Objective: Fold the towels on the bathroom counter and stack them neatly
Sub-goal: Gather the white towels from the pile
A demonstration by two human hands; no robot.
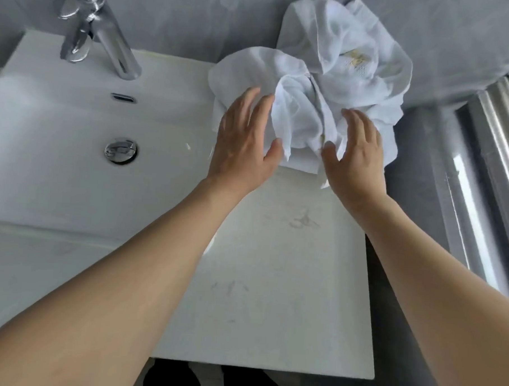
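Head view: your left hand [243, 142] and right hand [355, 156] both reach forward over the counter [273, 266], fingers straight and loosely spread, holding nothing. Left hand sits at the left side of the towels [310, 87], its fingertips over the cloth and the thumb at a hanging fold; whether it touches the cloth cannot be told. Right hand is at the pile's near right side, fingers over the cloth and thumb beside a low corner of the fabric.

Towels: white, crumpled in one loose heap at the counter's far right corner, against the grey wall [196, 21]. The rear towel stands higher against the wall and bears a small gold embroidered mark [354, 58]; it is too small and creased to read. The front towel spills toward the sink. Nothing is folded or stacked yet.

Counter: pale stone with faint grey veining, its near edge square at the bottom of the view.

Sink [58, 184]: white basin filling the counter's left part, with a chrome drain plug [121, 151], an overflow slot [124, 98] and a chrome tap [103, 31] at the far edge. No brand lettering is legible on any fitting.

Beyond the counter's right edge runs a ribbed metallic frame [497, 145].
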